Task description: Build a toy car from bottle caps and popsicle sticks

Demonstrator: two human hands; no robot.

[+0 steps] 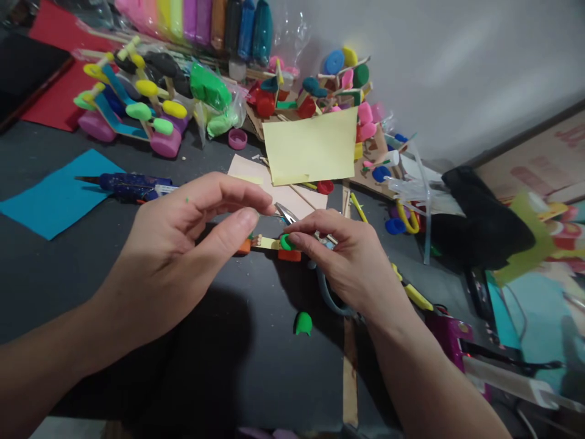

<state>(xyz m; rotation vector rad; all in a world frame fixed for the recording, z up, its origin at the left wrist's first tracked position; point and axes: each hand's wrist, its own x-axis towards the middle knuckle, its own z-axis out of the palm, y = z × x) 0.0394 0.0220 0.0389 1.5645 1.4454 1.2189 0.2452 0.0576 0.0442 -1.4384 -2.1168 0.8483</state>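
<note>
My right hand (350, 256) pinches a small round green clay piece (286, 242) between thumb and forefinger. It is at the right end of a small craft piece with a pale strip (267, 243) and orange clay blocks (289, 254). My left hand (183, 244) hovers over the left end, thumb and fingers apart, holding nothing that I can see, and hides part of the craft piece. Scissors (329, 292) with grey-blue handles lie beneath my right hand, blade tips showing between the hands. A flat green clay piece (303, 324) rests on the dark table nearer me.
A blue glue gun (132, 185) and blue paper (55, 198) lie left. Behind stand clay-and-stick toy cars (128, 116), yellow paper (313, 146) and bagged coloured clay (196, 24). A wooden stick (350, 372), yellow cutter (415, 292) and black cloth (479, 225) are right.
</note>
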